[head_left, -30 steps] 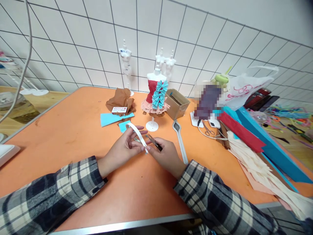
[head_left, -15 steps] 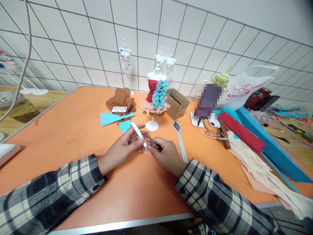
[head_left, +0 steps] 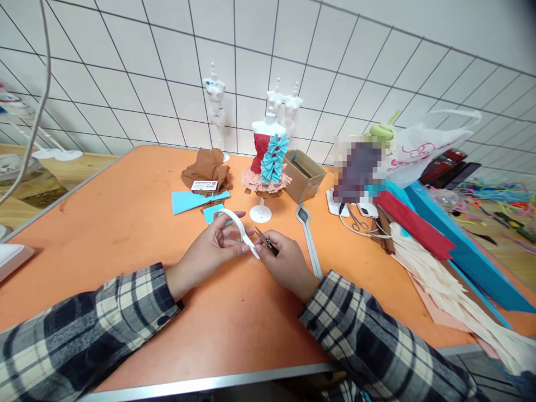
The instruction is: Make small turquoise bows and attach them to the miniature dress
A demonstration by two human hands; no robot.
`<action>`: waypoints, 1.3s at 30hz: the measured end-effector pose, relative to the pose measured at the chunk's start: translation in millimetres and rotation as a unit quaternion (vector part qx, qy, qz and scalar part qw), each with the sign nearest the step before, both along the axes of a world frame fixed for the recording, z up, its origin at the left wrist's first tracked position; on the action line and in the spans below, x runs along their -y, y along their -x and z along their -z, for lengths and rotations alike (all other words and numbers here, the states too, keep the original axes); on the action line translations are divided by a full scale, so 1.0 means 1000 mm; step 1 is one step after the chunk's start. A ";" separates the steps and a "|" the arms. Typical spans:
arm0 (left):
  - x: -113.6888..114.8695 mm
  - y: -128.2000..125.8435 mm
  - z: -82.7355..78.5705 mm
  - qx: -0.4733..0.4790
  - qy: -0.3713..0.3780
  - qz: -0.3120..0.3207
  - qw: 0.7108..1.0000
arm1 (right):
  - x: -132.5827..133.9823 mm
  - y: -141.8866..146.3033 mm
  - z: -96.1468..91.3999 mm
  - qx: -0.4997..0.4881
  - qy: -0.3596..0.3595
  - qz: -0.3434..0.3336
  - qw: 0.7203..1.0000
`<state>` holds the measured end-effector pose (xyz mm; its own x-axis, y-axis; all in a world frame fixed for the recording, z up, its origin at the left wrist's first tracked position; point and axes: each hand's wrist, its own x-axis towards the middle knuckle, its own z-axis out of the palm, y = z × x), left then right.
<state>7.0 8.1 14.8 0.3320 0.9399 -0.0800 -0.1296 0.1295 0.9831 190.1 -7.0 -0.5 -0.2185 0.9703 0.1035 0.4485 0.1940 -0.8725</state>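
My left hand (head_left: pixel 213 244) is closed on a narrow roll of white tape (head_left: pixel 233 219), with its thumb near the loose end. My right hand (head_left: pixel 285 257) holds small dark thread snips (head_left: pixel 267 242), their blades pointing up and to the left. Its thumb and forefinger touch or nearly touch the tape's free end; the exact contact is too small to tell. Behind the hands stands a miniature dress form (head_left: pixel 261 146) on a white base, in a red bodice with teal ruffles and a pink skirt. A tiny blue scrap (head_left: pixel 250 260) lies below the tape.
Brown crepe paper (head_left: pixel 206 169) and blue paper pieces (head_left: pixel 196 202) lie at the back left. A cardboard box (head_left: pixel 307 181) stands behind the dress form. To the right are a grey strap-like strip (head_left: pixel 309 240), scissors (head_left: pixel 360 219), cables and cream paper strips (head_left: pixel 422 277).
The tape's free end now stretches further towards my right hand's fingertips, and the roll has tilted. The snips' blades appear closer together than before.
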 end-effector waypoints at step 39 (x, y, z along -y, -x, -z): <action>-0.004 0.003 -0.007 -0.134 -0.079 -0.071 0.985 | 0.010 -0.001 -0.012 0.136 0.054 -0.093 0.985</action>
<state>3.6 12.2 21.4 0.1825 0.9832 0.0042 0.1309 -0.0286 0.9910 191.3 -17.4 11.9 -0.3979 0.9134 -0.0855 0.6342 0.2065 -0.7451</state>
